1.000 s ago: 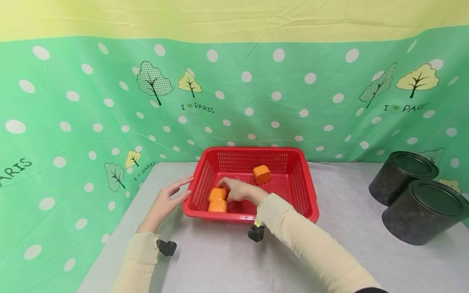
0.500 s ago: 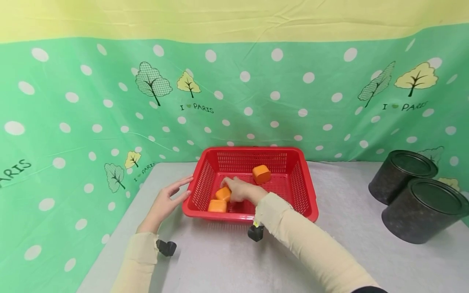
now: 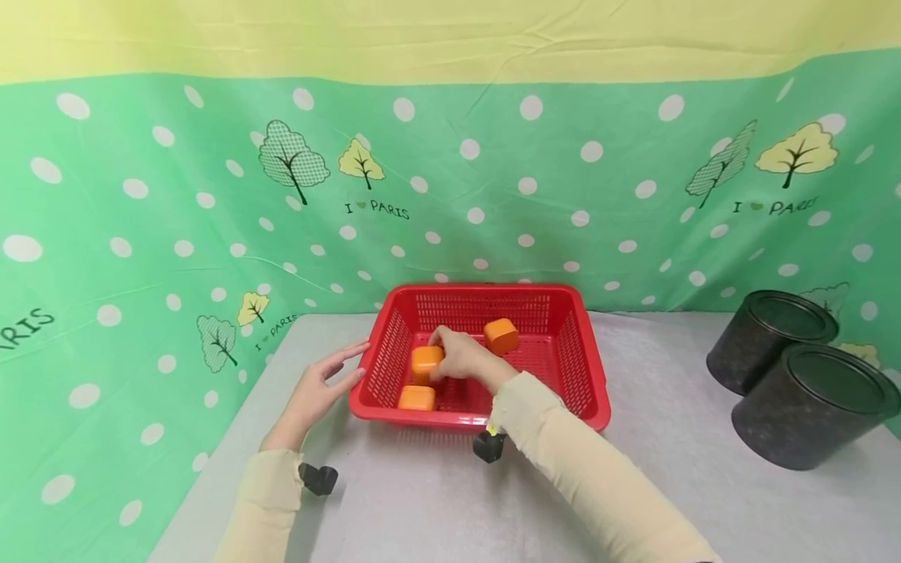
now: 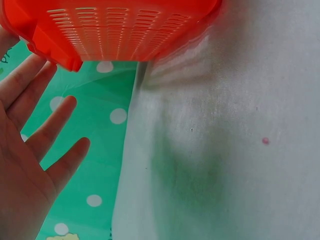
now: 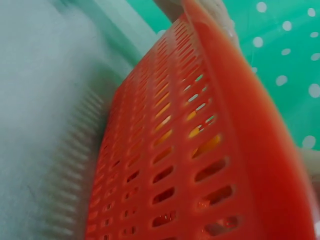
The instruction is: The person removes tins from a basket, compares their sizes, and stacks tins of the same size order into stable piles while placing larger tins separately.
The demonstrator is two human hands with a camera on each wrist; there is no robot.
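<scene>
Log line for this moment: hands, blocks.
right hand: pinches orange block in red basket | left hand: touches basket's left rim | near block, far block: in basket

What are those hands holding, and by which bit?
The right hand pinches an orange block by its right end; the left hand, by the red basket, holds nothing.

looks like a makeshift filming corner tbh, spotty green and yellow curtain [image 3: 450, 180] hung behind and left of a grey table [image 3: 408, 500], black wrist cameras [image 3: 322, 479] too, can't tell what building
</scene>
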